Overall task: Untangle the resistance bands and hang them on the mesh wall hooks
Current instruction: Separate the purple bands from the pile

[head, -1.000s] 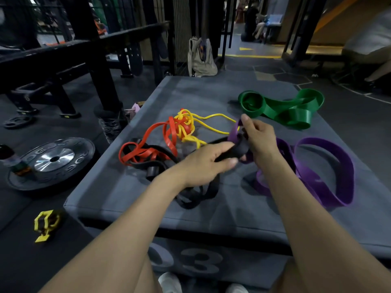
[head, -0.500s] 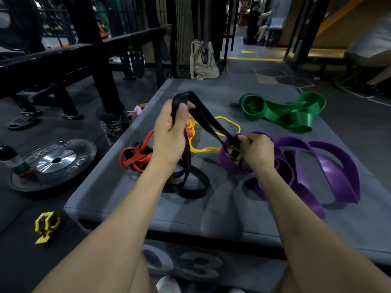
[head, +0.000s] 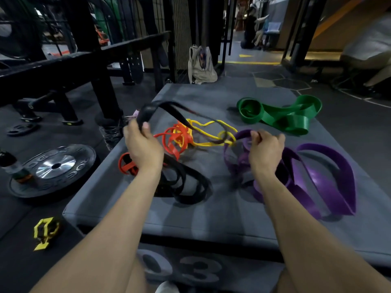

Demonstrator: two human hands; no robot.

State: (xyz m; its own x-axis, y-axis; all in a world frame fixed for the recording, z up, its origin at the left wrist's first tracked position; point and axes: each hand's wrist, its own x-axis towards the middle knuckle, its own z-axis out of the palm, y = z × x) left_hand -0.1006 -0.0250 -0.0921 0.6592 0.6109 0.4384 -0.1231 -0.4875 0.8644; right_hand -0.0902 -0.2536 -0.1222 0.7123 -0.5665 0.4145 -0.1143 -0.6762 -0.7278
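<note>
Black band: my left hand (head: 142,148) holds a loop of the black band (head: 186,182) raised above the tabletop (head: 211,214); its fingers (head: 146,125) are curled round the strap, thumb on top.
Long axis: from my left fist the raised strap runs to the right and away from me, sloping down into the knot beside my right hand; the slack coils lie on the tabletop just under my left wrist.
Knot: the black strap passes through the yellow band (head: 209,125) and meets the purple band (head: 330,172) just left of my right hand's knuckles. Motion blur hides exactly how they cross.
Right hand: my right hand (head: 265,151) sits on the purple band at the knot, fingers bent and pinching its upper edge, pinning it down, as far as I can tell.
Nearer hand: the right one is nearly at the knot; the left is well apart from it, at the strap's far end.
Other bands: the red band (head: 177,140) is tangled with the yellow one between my hands; the green band (head: 281,117) lies apart, further back.
Next move, my guess: pull the black strap left and up along its own line while the right hand holds purple still.
Hooks: I see no hooks to hang on from here.
</note>
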